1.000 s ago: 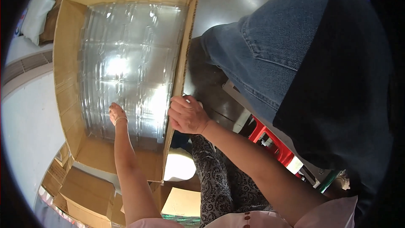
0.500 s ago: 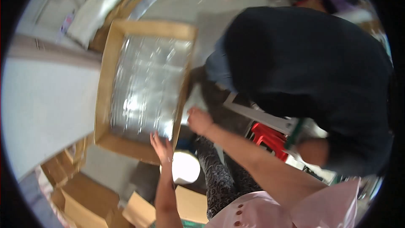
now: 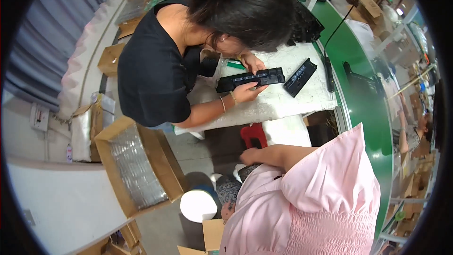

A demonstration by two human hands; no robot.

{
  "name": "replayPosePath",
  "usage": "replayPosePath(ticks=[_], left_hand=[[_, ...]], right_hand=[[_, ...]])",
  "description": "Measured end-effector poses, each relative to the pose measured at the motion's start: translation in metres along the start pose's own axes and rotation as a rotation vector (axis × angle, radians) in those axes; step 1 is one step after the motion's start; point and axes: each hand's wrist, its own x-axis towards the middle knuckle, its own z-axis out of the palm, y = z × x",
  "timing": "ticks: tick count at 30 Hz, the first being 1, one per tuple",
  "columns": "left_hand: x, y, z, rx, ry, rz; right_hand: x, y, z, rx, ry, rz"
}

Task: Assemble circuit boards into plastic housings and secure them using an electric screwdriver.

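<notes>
My right hand [image 3: 249, 156] hangs over my patterned trousers [image 3: 228, 190], its fingers curled inward and nothing visible in them. Low beside my pink top, part of my left hand [image 3: 228, 211] shows against my leg; its fingers are mostly hidden. An open cardboard box [image 3: 109, 174] stands to the left, lined with clear plastic-wrapped rows [image 3: 134, 167]; both hands are away from it. Across from me, a co-worker's two hands [image 3: 249, 92] hold a long black plastic housing [image 3: 231, 82] above a padded white worktop [image 3: 264, 108]. A second black housing [image 3: 300, 78] lies there.
A round white stool top [image 3: 198, 205] stands between the box and my legs. Under the worktop is a red stool [image 3: 254, 136]. A green bench [image 3: 365, 108] runs along the right. Open cardboard flaps [image 3: 213, 234] lie at the lower edge.
My view has swung up and right from the box to the worktop. My left hand has left the box's near edge and come back to my leg; my right hand is drawn back too.
</notes>
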Motion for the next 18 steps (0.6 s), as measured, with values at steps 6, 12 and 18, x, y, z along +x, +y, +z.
replayPosePath(ticks=[6, 12, 18], left_hand=[[-0.096, 0.033, -0.027, 0.107, -0.052, -0.043], [-0.2, 0.132, 0.066, -0.399, 0.166, -0.561], [-0.31, 0.129, 0.154, -1.039, 0.656, -0.977]], right_hand=[[-0.035, 0.069, 0.037, -0.166, -0.102, 0.17], [-0.003, -0.018, 0.042, -0.562, -0.038, -0.039], [-0.006, -0.206, 0.079, -0.772, 0.195, -0.623]])
